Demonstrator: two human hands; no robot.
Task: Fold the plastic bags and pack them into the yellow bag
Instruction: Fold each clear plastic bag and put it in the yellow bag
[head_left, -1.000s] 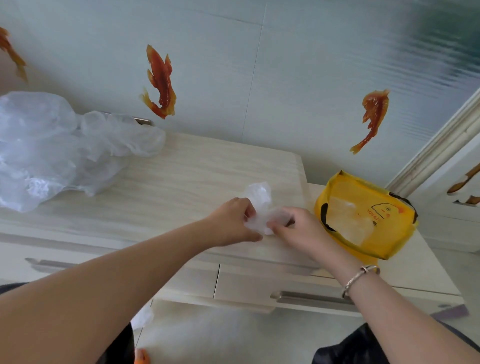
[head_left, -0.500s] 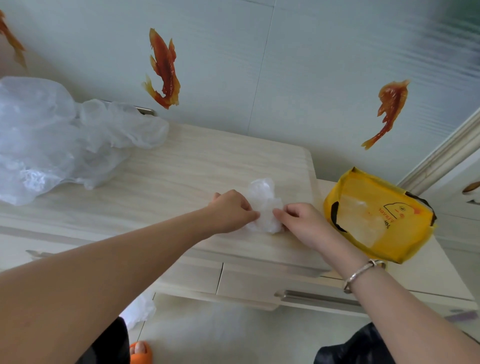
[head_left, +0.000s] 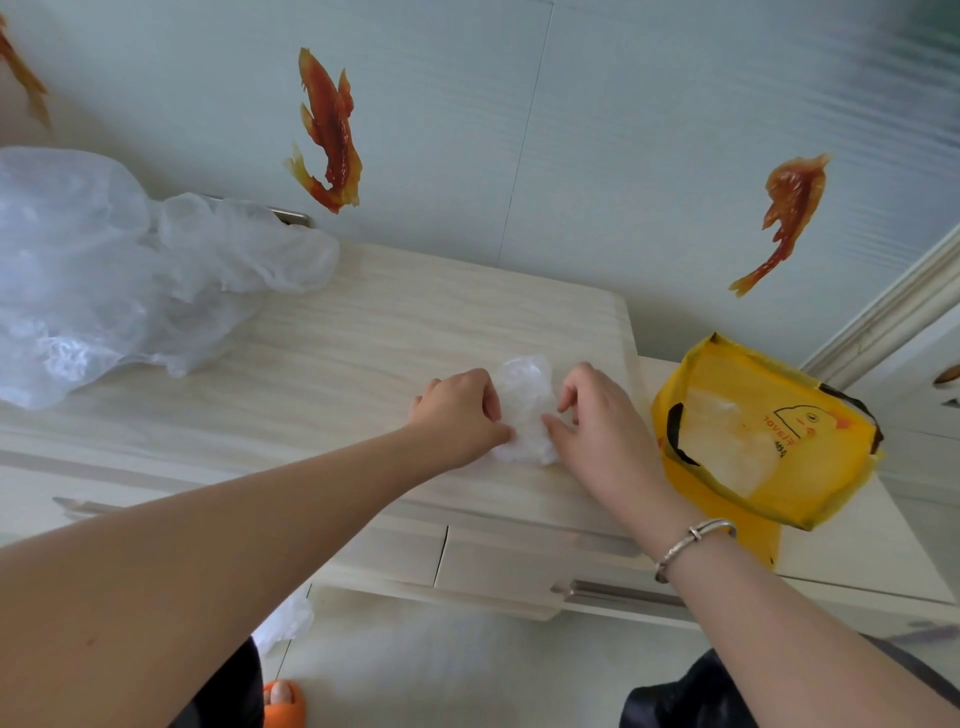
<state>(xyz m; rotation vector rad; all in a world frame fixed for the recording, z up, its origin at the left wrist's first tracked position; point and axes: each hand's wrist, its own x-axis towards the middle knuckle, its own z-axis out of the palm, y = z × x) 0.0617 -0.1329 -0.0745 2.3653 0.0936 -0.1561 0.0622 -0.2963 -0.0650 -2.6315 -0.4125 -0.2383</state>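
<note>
Pale wood-grain cabinet top (head_left: 363, 332) under a grey-green wall with orange fish stickers (head_left: 328, 130) is seen from above. Near its front right edge a small, crumpled, translucent white plastic bag (head_left: 524, 410) is pressed flat between two hands. A second ago the bundle was held slightly raised, with a loose flap standing up; now it is laid down and compacted, so another fold is judged nearly finished. Its long axis runs away from the person, towards the wall. The left hand (head_left: 457, 415) is curled, pinching the bag's left edge; the right hand (head_left: 597, 421) pinches the right edge with thumb and bent fingers. Just beside it the open yellow bag with a duck print (head_left: 826, 467) is seen, folded plastic already inside. Well apart, at far left, a heap of unfolded clear plastic bags (head_left: 104, 275) is left waiting.
</note>
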